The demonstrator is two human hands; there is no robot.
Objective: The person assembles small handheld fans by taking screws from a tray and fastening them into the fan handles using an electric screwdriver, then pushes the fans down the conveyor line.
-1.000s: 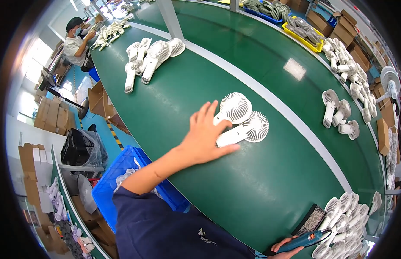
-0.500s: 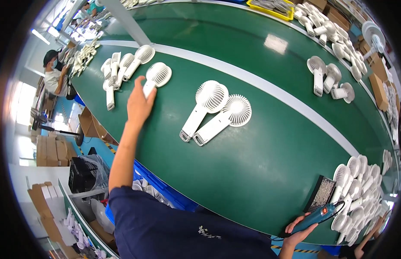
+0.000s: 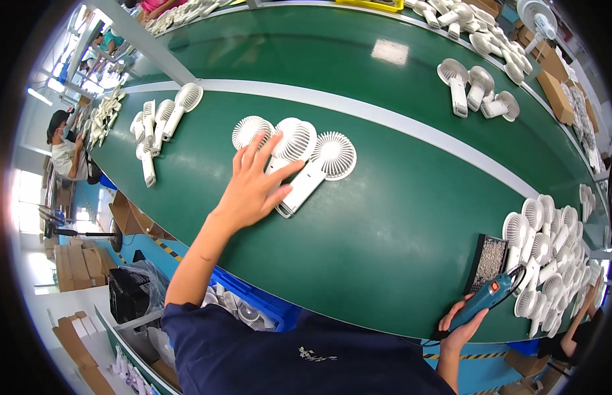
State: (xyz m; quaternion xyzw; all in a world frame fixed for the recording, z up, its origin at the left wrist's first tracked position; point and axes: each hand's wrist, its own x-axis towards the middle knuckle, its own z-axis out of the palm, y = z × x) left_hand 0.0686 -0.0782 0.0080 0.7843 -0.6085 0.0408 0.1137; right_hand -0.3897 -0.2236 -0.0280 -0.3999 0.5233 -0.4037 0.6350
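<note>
My left hand (image 3: 252,187) is open with fingers spread, over a group of white handheld fans on the green table. One fan (image 3: 243,131) has its round grille at the fingertips, its handle hidden under the hand. Beside it, the middle fan (image 3: 297,137) is partly covered by my fingers. The right fan (image 3: 335,157) of the group slants toward me, its handle close to my thumb. At the near right edge, my right hand (image 3: 462,324) is closed around a teal electric screwdriver (image 3: 480,303), pointing to a black tray of small screws (image 3: 488,260).
White fans (image 3: 543,247) crowd the table's right end, and several more (image 3: 162,118) lie at the left. A pale divider strip (image 3: 372,118) crosses the green table (image 3: 385,237). Below its near edge stands a blue bin (image 3: 286,317) of fan parts. A co-worker (image 3: 68,151) sits far left.
My left hand has carried a fan rightward to the two fans in the middle and let go, fingers now spread. The view has shifted; my right hand still holds the screwdriver.
</note>
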